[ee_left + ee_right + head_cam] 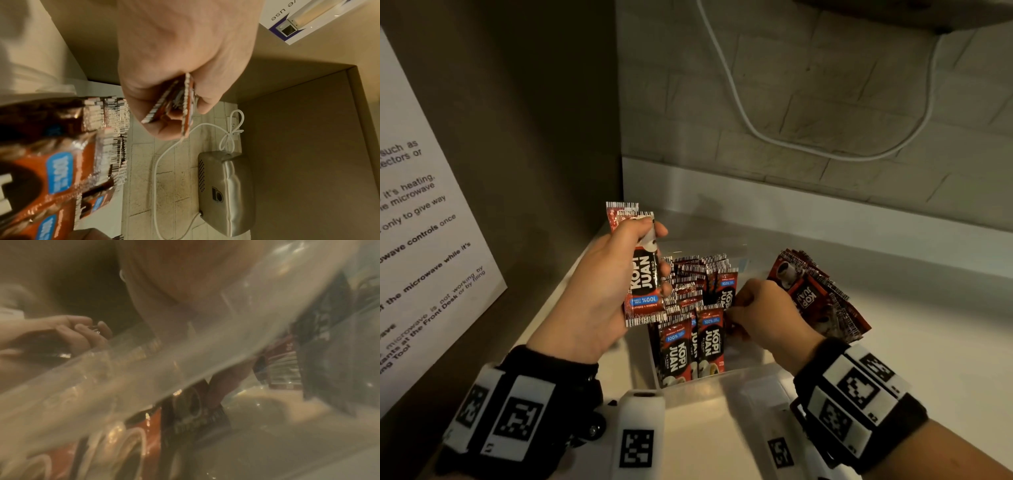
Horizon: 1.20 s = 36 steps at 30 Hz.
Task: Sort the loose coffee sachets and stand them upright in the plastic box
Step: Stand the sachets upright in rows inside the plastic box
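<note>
The clear plastic box (750,375) sits on the white counter near its left end. Red-and-black Kopi Juan sachets (690,308) stand upright in rows filling its left part. A loose fanned pile of sachets (822,294) lies on the counter just right of the box. A few held sachets (642,270) hang above the box's left edge.

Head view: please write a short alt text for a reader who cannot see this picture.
The left hand grips a few coffee sachets above a clear plastic box half filled with upright sachets, while the right hand reaches into the box. A loose pile of sachets lies on the white counter to the right.
</note>
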Available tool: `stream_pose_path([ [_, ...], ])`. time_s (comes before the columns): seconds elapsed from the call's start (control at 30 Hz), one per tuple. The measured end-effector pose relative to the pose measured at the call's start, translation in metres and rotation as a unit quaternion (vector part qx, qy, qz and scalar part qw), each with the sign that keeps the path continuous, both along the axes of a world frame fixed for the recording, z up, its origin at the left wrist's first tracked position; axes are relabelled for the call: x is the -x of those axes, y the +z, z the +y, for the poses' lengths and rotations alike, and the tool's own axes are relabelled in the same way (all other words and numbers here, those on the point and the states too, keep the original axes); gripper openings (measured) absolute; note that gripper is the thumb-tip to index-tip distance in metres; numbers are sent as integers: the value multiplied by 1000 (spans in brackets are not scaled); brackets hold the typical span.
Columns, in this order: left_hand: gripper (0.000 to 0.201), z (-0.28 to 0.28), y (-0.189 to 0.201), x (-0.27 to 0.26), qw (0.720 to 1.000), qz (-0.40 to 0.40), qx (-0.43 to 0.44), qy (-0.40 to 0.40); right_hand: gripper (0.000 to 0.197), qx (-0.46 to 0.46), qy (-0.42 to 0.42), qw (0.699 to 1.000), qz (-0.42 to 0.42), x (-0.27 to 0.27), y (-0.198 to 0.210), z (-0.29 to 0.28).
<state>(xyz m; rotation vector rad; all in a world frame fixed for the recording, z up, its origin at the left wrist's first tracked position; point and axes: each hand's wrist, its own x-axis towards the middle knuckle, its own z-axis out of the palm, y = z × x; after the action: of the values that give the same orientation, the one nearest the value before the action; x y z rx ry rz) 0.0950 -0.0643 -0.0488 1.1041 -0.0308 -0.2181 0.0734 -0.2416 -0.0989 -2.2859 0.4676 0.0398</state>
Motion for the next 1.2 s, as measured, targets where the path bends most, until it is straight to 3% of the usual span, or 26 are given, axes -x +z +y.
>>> stream_pose_path([
  [0.4,21,0,0,-1,1000,-3,1,-5,31,-11,22,1000,10,1,-9,-1],
  [0.57,21,-1,-2,-1,1000,-5,0,-11,13,49,52,997,-14,-1,-11,-1],
  [0.8,20,1,-1,-1,1000,-4,4,-15,19,116,88,989,-20,-1,-14,3],
  [0.97,20,2,-1,-2,1000,-4,6,-11,20,104,82,991,-17,1,-14,2],
  [1.2,18,3,-3,-3,1000,-1,6,-10,17,15,55,998,-13,3,-12,-3],
])
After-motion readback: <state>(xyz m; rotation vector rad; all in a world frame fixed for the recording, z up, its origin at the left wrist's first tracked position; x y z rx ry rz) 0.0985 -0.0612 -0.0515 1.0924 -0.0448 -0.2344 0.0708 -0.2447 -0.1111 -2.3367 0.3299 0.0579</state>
